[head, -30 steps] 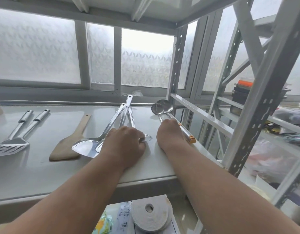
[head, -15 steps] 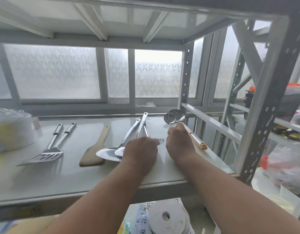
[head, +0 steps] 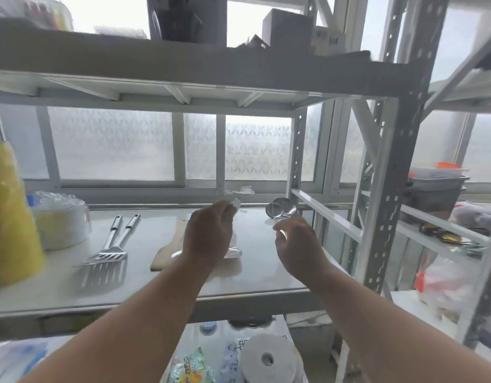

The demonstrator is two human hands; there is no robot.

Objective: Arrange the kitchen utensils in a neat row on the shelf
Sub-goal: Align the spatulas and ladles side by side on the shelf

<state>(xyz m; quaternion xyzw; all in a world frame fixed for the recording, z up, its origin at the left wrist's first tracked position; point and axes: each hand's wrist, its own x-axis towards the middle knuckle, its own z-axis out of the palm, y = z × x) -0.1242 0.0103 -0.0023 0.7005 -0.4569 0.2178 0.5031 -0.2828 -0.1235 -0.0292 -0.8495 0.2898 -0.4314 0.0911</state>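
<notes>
I see two slotted steel spatulas (head: pixel 107 248) side by side on the left of the white shelf (head: pixel 59 283), handles pointing toward the window; right of them lies a wooden spatula (head: pixel 166 251), blade nearest me, partly hidden by an arm; a shiny steel blade (head: pixel 233 252) shows just beyond it, blurred, its handle hidden; at the shelf's right rear two steel ladles (head: pixel 280 208) lie together, bowls toward the window, handles hidden.

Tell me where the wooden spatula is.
Head view: the wooden spatula lies on the shelf, between the slotted turners and the left hand.
</notes>
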